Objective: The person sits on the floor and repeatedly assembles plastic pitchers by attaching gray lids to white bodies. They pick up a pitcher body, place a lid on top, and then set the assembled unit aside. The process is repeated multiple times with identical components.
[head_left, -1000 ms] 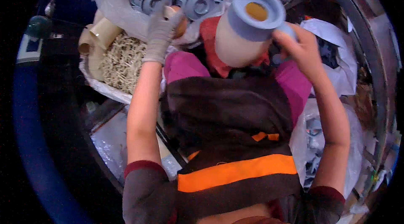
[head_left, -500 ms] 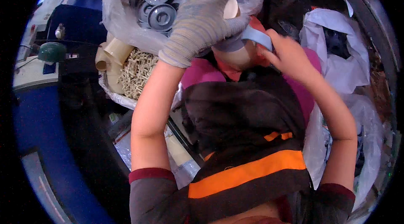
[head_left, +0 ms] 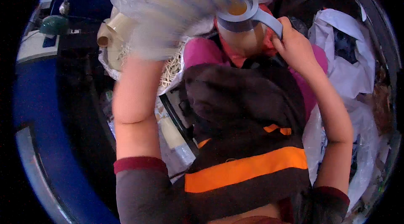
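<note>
Our L hand (head_left: 181,9), gloved, has lifted off the jug's (head_left: 240,37) opening (head_left: 237,8), v. blurred; can't tell if it's pinching anything. R hand (head_left: 295,48) still grips the handle (head_left: 269,21). Jug's btwn our knees (head_left: 204,51) w/ red cloth (head_left: 238,61); opening's partly visible again, i.e. uncapped.

We are seeing free room above the apron (head_left: 248,98), while the left hand (head_left: 181,9) is crowding the jug's (head_left: 240,39) left side.

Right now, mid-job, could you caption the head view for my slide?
Bare right hand holds the blue-grey handle of a pitcher; gloved left hand blurred nearby.
</note>
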The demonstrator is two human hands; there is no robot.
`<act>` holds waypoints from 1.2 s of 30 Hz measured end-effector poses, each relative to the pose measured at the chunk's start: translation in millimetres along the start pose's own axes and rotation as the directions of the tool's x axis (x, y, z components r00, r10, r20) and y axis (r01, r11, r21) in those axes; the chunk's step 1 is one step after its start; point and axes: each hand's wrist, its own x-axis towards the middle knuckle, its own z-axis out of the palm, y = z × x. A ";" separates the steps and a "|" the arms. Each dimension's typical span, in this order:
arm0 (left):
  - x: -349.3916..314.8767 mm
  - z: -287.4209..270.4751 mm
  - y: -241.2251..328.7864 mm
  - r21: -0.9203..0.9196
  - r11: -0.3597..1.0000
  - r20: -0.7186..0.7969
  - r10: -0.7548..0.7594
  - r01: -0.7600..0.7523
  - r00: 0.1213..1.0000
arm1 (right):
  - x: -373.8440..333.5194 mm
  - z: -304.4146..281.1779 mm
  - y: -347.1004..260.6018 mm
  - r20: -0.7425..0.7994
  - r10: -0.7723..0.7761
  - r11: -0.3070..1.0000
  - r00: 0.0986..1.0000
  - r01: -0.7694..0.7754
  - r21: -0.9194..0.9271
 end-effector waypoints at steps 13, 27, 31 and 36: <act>-89.7 77.6 -78.4 -0.165 0.898 -0.022 -0.416 0.407 0.909 | -17.4 -105.5 -29.1 -0.046 0.312 0.836 0.949 -0.252 0.488; -203.9 38.1 -27.4 -0.471 0.447 0.573 -0.500 0.761 0.649 | 87.9 -25.8 -88.6 0.521 -0.172 0.878 0.836 -0.110 0.467; -236.5 -28.0 -29.2 -0.550 -0.189 0.515 -0.844 0.814 0.152 | 215.2 71.5 -96.5 0.098 -0.482 0.824 0.871 0.413 0.387; -319.1 -68.8 -33.2 -0.909 -0.260 0.195 -0.956 0.326 -0.217 | 295.3 143.1 -76.8 0.461 -0.124 0.826 0.879 0.349 -0.443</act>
